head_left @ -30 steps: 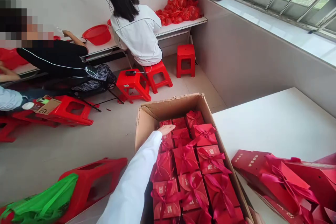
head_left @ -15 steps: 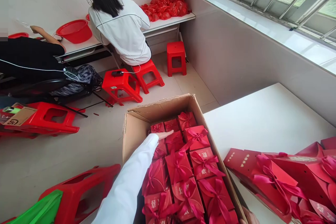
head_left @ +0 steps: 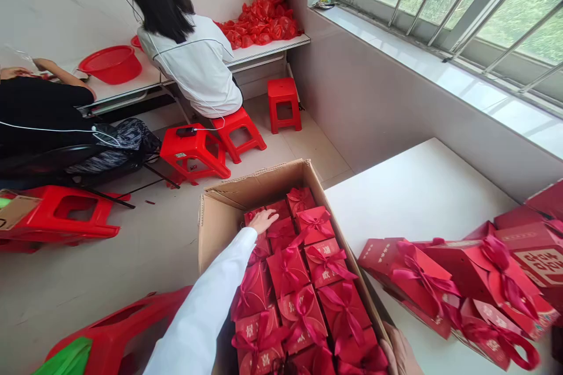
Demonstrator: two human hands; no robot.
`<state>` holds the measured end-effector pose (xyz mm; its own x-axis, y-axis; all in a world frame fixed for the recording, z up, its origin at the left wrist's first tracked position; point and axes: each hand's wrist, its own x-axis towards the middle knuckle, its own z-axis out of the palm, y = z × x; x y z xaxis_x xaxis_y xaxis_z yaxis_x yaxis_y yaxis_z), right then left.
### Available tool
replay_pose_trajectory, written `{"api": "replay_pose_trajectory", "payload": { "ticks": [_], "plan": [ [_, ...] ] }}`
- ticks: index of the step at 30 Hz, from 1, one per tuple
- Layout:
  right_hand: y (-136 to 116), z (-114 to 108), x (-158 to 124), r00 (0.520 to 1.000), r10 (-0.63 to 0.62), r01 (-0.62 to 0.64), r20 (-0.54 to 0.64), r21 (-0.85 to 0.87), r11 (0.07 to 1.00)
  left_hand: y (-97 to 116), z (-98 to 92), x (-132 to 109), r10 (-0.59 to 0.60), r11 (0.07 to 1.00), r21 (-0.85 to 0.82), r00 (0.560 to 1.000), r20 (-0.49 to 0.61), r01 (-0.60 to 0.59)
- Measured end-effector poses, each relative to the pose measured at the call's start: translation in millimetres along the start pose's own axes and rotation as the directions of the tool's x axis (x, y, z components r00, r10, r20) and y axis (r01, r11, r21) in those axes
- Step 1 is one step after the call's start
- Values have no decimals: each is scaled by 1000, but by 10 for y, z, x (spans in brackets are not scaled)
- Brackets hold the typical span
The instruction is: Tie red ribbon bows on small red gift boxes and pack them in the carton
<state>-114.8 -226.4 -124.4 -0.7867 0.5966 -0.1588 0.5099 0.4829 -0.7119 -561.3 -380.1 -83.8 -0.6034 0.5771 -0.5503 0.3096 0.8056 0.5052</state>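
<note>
A tall cardboard box (head_left: 211, 233) stands in front of me, packed with rows of red gift boxes (head_left: 288, 269) tied with magenta ribbon bows. My left hand (head_left: 264, 220) reaches into its far left part. Its fingers are a little bent and apart, resting on the tops of the small boxes there, with none lifted. Low in the picture, my right hand (head_left: 399, 351) is against the near right wall of the cardboard box and grips it from outside; its fingertips are partly hidden.
On the white table (head_left: 409, 187) at right lie more ribboned red gift boxes (head_left: 422, 275). Red plastic stools (head_left: 193, 152) stand on the floor. Two people sit at a far bench with a red basin (head_left: 112, 64) and a pile of red bags (head_left: 264, 20). A barred window is at right.
My left hand has gone from flat and stretched out to bent fingers on the gift boxes. More of my right hand shows at the wall. The whole view has shifted slightly.
</note>
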Motion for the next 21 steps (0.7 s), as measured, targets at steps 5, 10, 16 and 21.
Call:
{"api": "replay_pose_trajectory", "payload": {
  "ticks": [5,10,16,21],
  "plan": [
    [-164,-143,3,1000,22,-22,4,-47,999,347,-218,-455,84,996,-8,995,-57,-85],
    [-835,-438,229,997,-52,45,-55,-125,991,372,-176,-1210,59,998,10,981,-186,-58],
    [-1992,-417,1517,825,-506,565,251,-390,728,62,39,-1811,-54,999,-15,921,-387,52],
    [-2160,-14,2433,625,-544,772,560,-341,536,-201,72,-2063,-93,995,-58,897,-433,76]
  ]
}}
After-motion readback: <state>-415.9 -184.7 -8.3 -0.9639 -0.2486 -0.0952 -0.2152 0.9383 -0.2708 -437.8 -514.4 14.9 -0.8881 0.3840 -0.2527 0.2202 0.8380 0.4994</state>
